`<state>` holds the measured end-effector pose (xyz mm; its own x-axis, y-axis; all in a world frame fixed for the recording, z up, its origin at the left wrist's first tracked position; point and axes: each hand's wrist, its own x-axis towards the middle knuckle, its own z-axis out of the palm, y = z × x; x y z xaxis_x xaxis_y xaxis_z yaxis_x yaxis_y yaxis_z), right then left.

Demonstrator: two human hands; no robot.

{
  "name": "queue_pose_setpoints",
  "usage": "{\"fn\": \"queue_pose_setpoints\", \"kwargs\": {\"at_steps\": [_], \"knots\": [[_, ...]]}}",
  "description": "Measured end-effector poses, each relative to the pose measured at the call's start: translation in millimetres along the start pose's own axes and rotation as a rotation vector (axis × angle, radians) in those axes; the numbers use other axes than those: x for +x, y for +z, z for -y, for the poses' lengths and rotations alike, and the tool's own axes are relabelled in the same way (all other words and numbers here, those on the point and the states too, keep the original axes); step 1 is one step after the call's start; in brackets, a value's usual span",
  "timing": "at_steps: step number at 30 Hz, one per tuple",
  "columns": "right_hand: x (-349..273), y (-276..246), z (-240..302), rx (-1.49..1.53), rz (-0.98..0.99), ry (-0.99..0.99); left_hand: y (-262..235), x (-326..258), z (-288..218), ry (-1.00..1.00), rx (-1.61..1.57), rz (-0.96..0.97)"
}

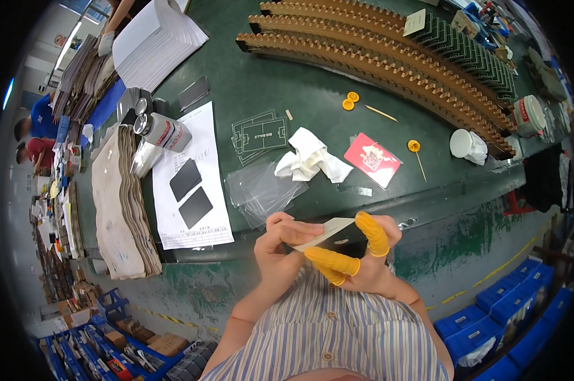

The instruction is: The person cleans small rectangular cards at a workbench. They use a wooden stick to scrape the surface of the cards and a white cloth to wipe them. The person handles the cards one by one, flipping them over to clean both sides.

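Note:
Over the near table edge, my left hand point(278, 246) pinches a thin cream-faced card point(330, 231) by one end. My right hand point(371, 267), wearing yellow finger cots on several fingers, grips the card's other end. The card is tilted, and a darker surface shows beneath its pale face. Beyond my hands lies a crumpled white cloth point(313, 156). To its left are clear plastic sheets point(261, 193) and dark panels with white line drawings point(264, 136). A red card point(373, 160) and a yellow-topped stick point(416, 152) lie to its right.
Slotted wooden racks point(363, 47) span the far right, holding several dark panels point(471, 54). A white jar point(465, 145) stands near them. At left are metal-topped bottles point(166, 130), a printed sheet point(204, 133) with two black cards, and stained stacked sheets point(116, 209). Blue bins point(471, 330) stand below right.

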<state>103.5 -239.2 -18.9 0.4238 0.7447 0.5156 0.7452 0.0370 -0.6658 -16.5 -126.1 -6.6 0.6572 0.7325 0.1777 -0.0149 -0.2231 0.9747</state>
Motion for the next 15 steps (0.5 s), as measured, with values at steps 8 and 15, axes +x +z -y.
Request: {"fn": "queue_pose_setpoints", "kwargs": {"at_steps": [8,15], "knots": [[4.0,-3.9,1.5,-0.035,-0.026,0.003,-0.4,-0.4,-0.1,-0.008,-0.048,-0.011],[0.9,-0.5,3.0,0.033,-0.042,0.026,-1.0,-2.7,1.8,-0.001,-0.098,-0.020]]}}
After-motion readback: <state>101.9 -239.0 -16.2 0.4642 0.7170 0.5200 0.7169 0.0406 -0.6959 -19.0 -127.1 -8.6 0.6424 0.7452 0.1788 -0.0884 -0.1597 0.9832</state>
